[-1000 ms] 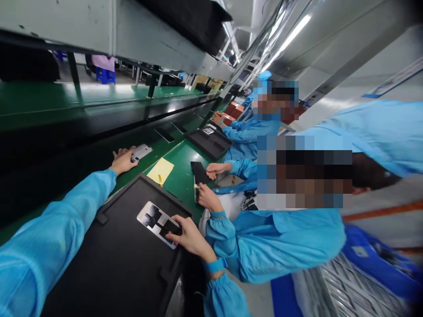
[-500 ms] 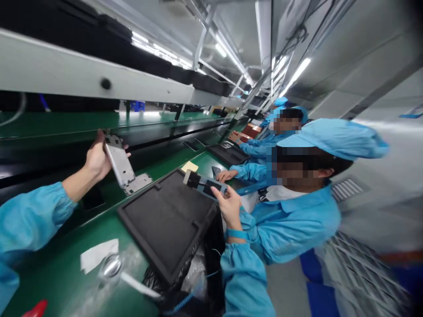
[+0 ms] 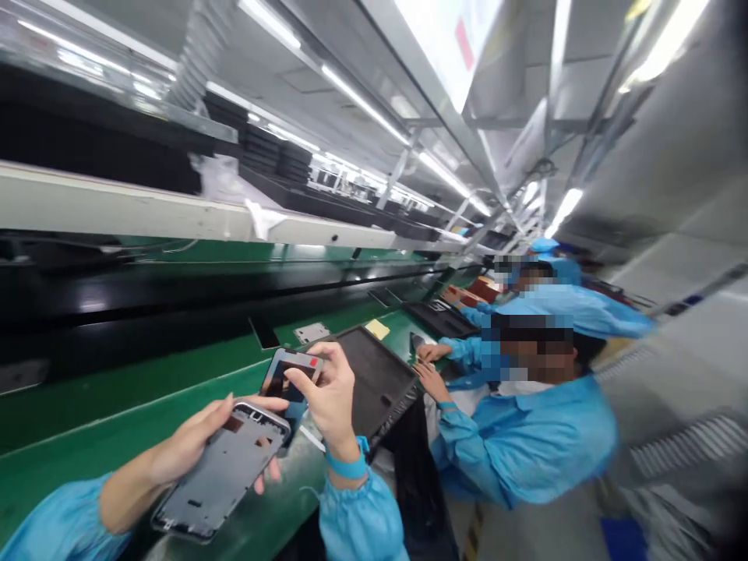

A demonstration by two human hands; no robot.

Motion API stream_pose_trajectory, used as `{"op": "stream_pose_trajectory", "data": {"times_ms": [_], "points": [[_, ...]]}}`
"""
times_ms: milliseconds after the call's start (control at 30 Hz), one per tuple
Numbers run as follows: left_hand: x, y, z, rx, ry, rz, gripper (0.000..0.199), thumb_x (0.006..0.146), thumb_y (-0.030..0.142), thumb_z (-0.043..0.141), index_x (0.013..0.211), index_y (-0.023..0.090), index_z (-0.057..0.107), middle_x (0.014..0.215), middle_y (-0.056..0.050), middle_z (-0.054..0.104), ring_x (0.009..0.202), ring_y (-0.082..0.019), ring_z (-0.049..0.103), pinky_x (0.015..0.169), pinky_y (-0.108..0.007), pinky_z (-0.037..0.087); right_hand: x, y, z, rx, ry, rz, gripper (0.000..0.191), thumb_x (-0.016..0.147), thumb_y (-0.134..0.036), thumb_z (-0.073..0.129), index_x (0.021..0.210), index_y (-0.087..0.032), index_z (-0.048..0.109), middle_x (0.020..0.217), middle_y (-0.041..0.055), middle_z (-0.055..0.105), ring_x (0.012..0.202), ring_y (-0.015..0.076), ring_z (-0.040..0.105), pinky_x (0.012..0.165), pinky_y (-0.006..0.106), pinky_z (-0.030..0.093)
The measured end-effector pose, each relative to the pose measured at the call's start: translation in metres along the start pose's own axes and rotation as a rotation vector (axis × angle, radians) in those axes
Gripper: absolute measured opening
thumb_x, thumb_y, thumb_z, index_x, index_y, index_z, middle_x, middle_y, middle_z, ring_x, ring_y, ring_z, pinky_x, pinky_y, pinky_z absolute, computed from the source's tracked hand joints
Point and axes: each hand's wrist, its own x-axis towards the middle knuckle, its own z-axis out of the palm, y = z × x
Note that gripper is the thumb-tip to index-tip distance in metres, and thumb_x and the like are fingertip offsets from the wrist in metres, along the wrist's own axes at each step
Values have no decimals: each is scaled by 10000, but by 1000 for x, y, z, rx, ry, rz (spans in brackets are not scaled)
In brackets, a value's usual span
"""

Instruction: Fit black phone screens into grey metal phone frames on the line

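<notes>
A grey phone frame [image 3: 225, 477] with cutouts lies tilted in my left hand [image 3: 178, 446], whose fingers wrap around its edges. My right hand [image 3: 332, 393] pinches a flat phone screen [image 3: 299, 365] that bears a small red sticker at one end. The screen is just beyond the frame's top end, close to my left fingers; whether the two parts touch I cannot tell. Both parts are above the green bench [image 3: 93, 446].
A black tray [image 3: 374, 370] stands right of my hands. Behind it are a yellow paper pad [image 3: 377, 329], another metal phone frame [image 3: 312, 333] and a dark phone panel [image 3: 265, 333]. A co-worker in a blue smock [image 3: 526, 456] sits close on the right.
My hands have come together from far apart, bringing frame and screen close to each other. The view has shifted, showing more of the shelf. The co-worker's two hands now show together at the bench.
</notes>
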Motion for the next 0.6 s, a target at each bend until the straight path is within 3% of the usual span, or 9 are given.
{"op": "stream_pose_trajectory", "data": {"times_ms": [133, 200, 233, 267, 333, 400, 500, 600], "points": [[-13, -9, -4, 79, 80, 109, 943, 947, 814, 502, 1648, 190, 417, 976, -167, 809, 800, -264, 778, 758, -365, 589, -16, 12, 41, 85, 257, -165, 507, 834, -510, 871, 1052, -266, 483, 796, -27, 728, 675, 167, 745, 671, 284, 626], [-19, -10, -9, 287, 141, 208, 896, 979, 798, 447, 1644, 198, 433, 1116, -189, 792, 909, -288, 778, 812, -401, 605, -23, 14, 50, 26, 308, -211, 409, 873, -474, 845, 1036, -238, 554, 868, 21, 747, 795, 182, 769, 759, 302, 639], [-22, -10, -11, 434, 169, 263, 855, 999, 776, 429, 1644, 215, 442, 1273, -209, 750, 1052, -318, 763, 912, -447, 603, -26, 14, 53, 3, 296, -207, 369, 893, -465, 826, 1048, -221, 596, 936, 57, 767, 872, 200, 780, 816, 326, 645], [-24, -11, -15, 594, 204, 321, 807, 1019, 744, 418, 1650, 241, 439, 1458, -216, 656, 1240, -351, 699, 1044, -499, 563, -29, 13, 55, -8, 270, -194, 348, 916, -458, 803, 1084, -208, 628, 1032, 96, 782, 964, 222, 785, 880, 356, 646], [-25, -15, -20, 887, 263, 418, 728, 1052, 663, 432, 1678, 292, 389, 1725, -163, 372, 1556, -376, 417, 1265, -554, 378, -33, 13, 60, 0, 219, -167, 345, 961, -439, 753, 1181, -199, 643, 1231, 146, 766, 1141, 255, 759, 993, 416, 625], [-24, -20, -25, 1070, 280, 474, 710, 1074, 596, 438, 1707, 301, 307, 1789, -128, 220, 1647, -356, 225, 1336, -548, 252, -36, 13, 66, 14, 216, -155, 310, 999, -415, 706, 1214, -204, 636, 1315, 150, 739, 1228, 261, 726, 1045, 443, 600], [-19, -26, -30, 1185, 243, 495, 718, 1093, 544, 424, 1720, 248, 236, 1782, -171, 205, 1627, -353, 286, 1322, -520, 313, -33, 17, 75, 61, 278, -133, 219, 1029, -410, 667, 1130, -219, 631, 1208, 109, 745, 1147, 236, 738, 1020, 427, 595], [-15, -25, -35, 1209, 226, 475, 674, 1101, 516, 421, 1686, 201, 308, 1760, -203, 237, 1595, -357, 354, 1300, -508, 363, -28, 20, 75, 110, 262, -87, 227, 1059, -453, 604, 1015, -231, 609, 1066, 61, 701, 1007, 201, 726, 977, 405, 588]]}}
